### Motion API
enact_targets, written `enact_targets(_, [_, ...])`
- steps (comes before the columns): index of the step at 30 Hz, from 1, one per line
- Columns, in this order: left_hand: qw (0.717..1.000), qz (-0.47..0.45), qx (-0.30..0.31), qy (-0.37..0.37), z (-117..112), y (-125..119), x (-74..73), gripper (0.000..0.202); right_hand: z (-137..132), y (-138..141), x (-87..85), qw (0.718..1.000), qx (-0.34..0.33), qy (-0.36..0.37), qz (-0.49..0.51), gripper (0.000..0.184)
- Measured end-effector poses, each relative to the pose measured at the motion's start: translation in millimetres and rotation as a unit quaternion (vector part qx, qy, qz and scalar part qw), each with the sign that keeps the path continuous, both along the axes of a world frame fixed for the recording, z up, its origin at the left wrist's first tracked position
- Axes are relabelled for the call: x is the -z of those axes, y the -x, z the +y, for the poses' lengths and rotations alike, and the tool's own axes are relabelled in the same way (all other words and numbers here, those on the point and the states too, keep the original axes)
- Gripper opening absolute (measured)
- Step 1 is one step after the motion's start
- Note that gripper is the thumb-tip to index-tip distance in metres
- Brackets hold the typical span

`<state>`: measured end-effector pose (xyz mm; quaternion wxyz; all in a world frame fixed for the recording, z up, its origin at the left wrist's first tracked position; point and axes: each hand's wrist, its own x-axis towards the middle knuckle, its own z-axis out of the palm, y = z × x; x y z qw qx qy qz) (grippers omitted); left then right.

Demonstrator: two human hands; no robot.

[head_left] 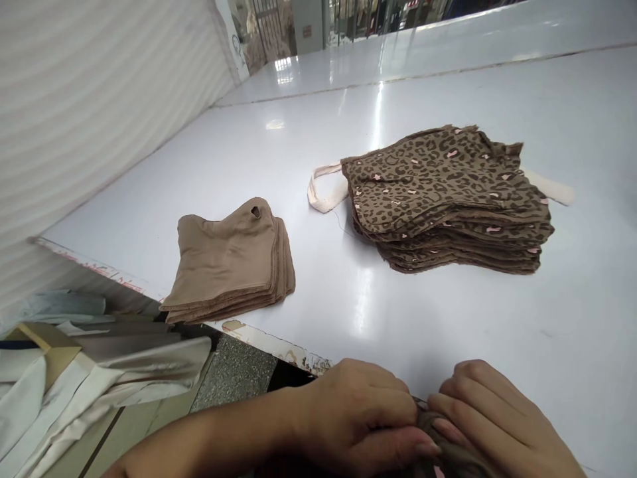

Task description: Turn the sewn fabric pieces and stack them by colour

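At the bottom of the view, my left hand [368, 415] and my right hand [497, 418] are both closed on a dark brown leopard-print fabric piece [445, 441] with pink spots. They grip it close to the table's near edge, fingers curled; the fabric's lower part runs out of view. Beyond my hands on the right lies a stack of leopard-print fabric pieces [428, 179], with a pale fabric strip [323, 199] looping out at its left side. A smaller stack of plain brown fabric pieces [226, 255] rests to the left, near the table edge.
The white glossy table [318, 292] has a worn, chipped near edge. White wavy sheeting [99, 79] rises along the left. Below the table at left, pale fabric rolls or sheets [149, 372] lie over the floor. Metal bars [348, 20] stand at the back.
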<state>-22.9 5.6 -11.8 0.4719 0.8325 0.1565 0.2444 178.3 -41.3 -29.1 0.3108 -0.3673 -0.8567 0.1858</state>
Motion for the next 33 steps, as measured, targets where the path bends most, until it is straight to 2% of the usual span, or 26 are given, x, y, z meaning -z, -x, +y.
enact_targets(2, [1.000,-0.014,-0.012,0.017,-7,-2,1.7,0.033,3,-5,-1.5,1.000,-0.014,0.009,-0.009,0.012])
enact_targets(6, [0.999,-0.007,0.008,0.031,-14,1,-2.3,0.033,7,-12,-3.1,0.998,-0.051,0.008,-0.037,0.011])
enact_targets(10, [0.998,0.055,0.003,0.004,-9,5,-10.9,0.032,11,-13,-1.6,1.000,-0.016,0.020,-0.011,0.016])
enact_targets(13, [0.988,0.135,-0.028,-0.071,-4,7,-21.8,0.024,11,-8,0.6,0.995,0.013,0.079,0.051,0.021])
enact_targets(16, [0.968,0.163,-0.033,-0.185,-3,7,-31.7,0.024,9,1,1.4,0.982,0.016,0.152,0.114,0.025])
enact_targets(18, [0.947,0.175,-0.038,-0.266,-3,8,-33.2,0.029,7,8,0.2,0.975,0.023,0.174,0.133,0.025])
enact_targets(21, [0.921,0.212,-0.006,-0.326,0,8,-26.5,0.016,4,16,-3.8,0.970,0.051,0.198,0.132,0.027])
enact_targets(23, [0.921,0.209,0.043,-0.327,3,7,-19.8,0.011,3,19,-6.6,0.969,0.078,0.201,0.121,0.030])
enact_targets(26, [0.936,0.153,0.096,-0.303,7,6,-14.8,0.020,1,19,-8.5,0.969,0.133,0.177,0.107,0.036])
enact_targets(29, [0.952,0.113,0.118,-0.259,8,5,-19.0,0.029,-2,13,-6.9,0.969,0.163,0.157,0.096,0.042])
enact_targets(33, [0.966,0.102,0.149,-0.183,8,12,-28.5,0.026,-6,0,-3.1,0.970,0.164,0.158,0.086,0.043])
